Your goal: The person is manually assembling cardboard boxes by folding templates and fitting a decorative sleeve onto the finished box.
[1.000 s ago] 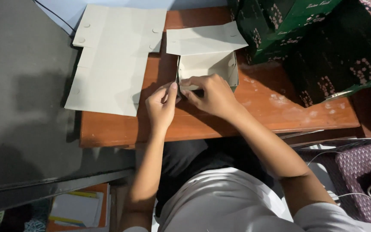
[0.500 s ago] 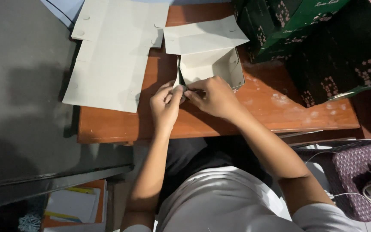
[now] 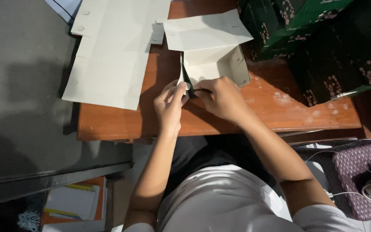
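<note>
A half-folded cream cardboard box (image 3: 213,60) with its lid flap open stands on the brown wooden table (image 3: 254,116). My left hand (image 3: 169,105) pinches the box's near left corner with fingers and thumb. My right hand (image 3: 220,98) presses on the near wall of the same box, fingertips touching the left hand. The corner itself is hidden under my fingers.
A flat unfolded cream box blank (image 3: 112,51) lies at the table's left, overhanging the edge. Dark green patterned boxes (image 3: 323,47) are stacked at the right. A dark grey surface (image 3: 22,94) lies to the left. A purple woven basket (image 3: 361,176) with cords sits at lower right.
Both hands stay pinched at the box's near corner, with only small finger shifts. The view has moved slightly.
</note>
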